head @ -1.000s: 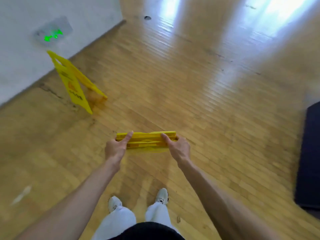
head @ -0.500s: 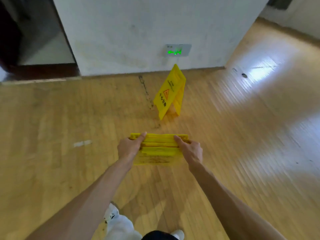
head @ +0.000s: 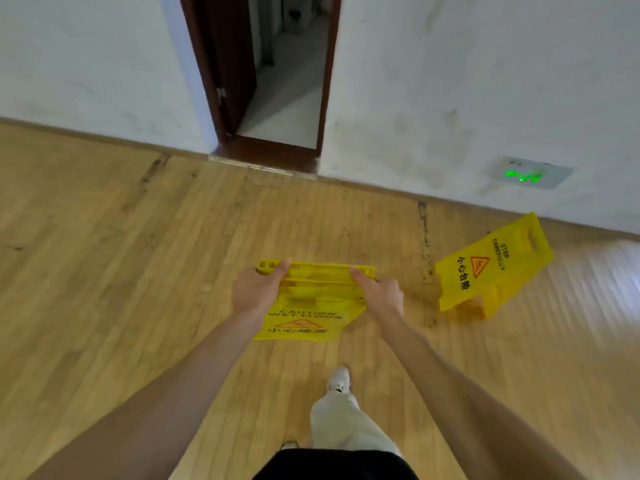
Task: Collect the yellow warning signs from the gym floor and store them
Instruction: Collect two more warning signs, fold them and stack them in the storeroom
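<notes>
I carry a stack of folded yellow warning signs (head: 313, 299) in front of me at waist height, their tops up and a "CAUTION WET FLOOR" face toward me. My left hand (head: 256, 289) grips the stack's left end. My right hand (head: 379, 289) grips its right end. Another yellow warning sign (head: 491, 265), marked "STEP CAREFULLY", stands unfolded on the wooden floor to my right, close to the wall.
A white wall (head: 450, 81) runs across ahead with a dark-framed open doorway (head: 287, 81) straight in front. A wall plate with a green light (head: 533, 174) sits low on the wall above the standing sign. Wooden floor (head: 121, 254) stretches to the left.
I have turned left: the standing sign slid from the left of view to the far right, and the doorway came into view ahead. Both hands kept their grip on the folded signs.
</notes>
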Demonstrator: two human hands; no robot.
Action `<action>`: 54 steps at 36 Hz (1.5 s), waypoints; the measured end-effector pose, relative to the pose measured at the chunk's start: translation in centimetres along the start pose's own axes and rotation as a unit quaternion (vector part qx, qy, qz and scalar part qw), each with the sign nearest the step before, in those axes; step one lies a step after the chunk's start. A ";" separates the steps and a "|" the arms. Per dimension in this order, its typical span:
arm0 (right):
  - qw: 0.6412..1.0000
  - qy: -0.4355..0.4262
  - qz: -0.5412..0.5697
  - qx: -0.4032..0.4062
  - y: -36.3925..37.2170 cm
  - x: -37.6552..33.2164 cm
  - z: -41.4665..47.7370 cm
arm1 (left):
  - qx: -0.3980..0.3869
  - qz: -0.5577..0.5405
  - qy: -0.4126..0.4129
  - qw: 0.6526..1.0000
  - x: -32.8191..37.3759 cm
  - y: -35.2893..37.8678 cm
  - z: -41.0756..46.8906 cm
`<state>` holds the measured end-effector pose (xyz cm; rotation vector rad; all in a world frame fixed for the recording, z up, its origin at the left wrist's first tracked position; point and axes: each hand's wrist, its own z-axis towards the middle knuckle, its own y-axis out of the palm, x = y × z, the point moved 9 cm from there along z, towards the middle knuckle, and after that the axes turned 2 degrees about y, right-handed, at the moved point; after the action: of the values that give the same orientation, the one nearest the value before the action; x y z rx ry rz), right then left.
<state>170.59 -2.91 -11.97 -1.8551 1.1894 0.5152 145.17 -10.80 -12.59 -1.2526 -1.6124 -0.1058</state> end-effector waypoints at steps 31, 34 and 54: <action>0.981 -0.087 -0.140 -0.107 21.9 -39.5 36.9 | 0.071 -0.073 -0.099 0.990 22.9 -3.2 45.7; 0.982 -0.087 -0.138 -0.096 25.6 -44.3 39.2 | 0.064 -0.085 -0.097 0.990 25.2 -5.5 51.3; 0.999 -0.024 -0.022 -0.030 34.8 -66.7 58.9 | 0.036 -0.008 -0.032 0.999 45.8 -7.6 81.3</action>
<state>114.88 74.71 -12.31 -1.9047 1.1088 0.5730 90.36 65.07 -11.38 -1.1987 -1.6678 -0.0171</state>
